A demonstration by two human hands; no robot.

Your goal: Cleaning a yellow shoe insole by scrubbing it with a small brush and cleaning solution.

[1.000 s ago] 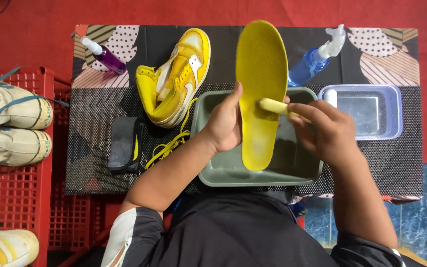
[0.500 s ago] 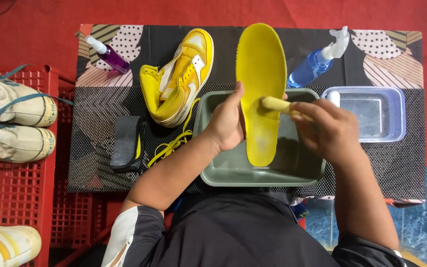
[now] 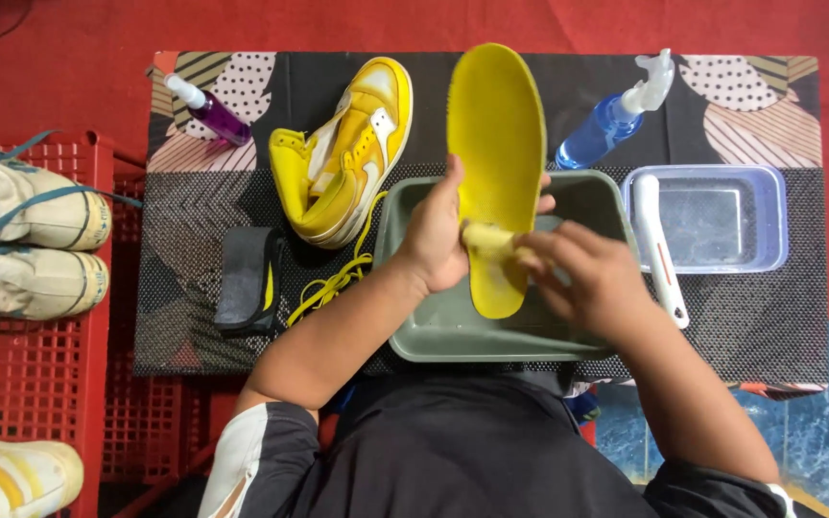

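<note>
My left hand (image 3: 437,236) grips a long yellow insole (image 3: 496,144) by its edge, holding it upright over a grey-green basin (image 3: 434,331). Pressed against the insole's lower half is a small pale-handled brush (image 3: 487,239), held in my right hand (image 3: 589,280). Left of the basin a yellow-and-white high-top sneaker (image 3: 347,153) lies on the mat, its yellow laces (image 3: 338,278) trailing loose.
A purple spray bottle (image 3: 205,107) and a blue spray bottle (image 3: 616,113) lie on the patterned mat (image 3: 750,317). A clear tub (image 3: 717,219) carries a white brush (image 3: 659,251). A black sponge block (image 3: 249,278) sits left. Red crates (image 3: 21,384) hold white shoes (image 3: 26,230).
My right hand and the brush have slid left and down across the insole, toward its heel. The left hand keeps the same hold.
</note>
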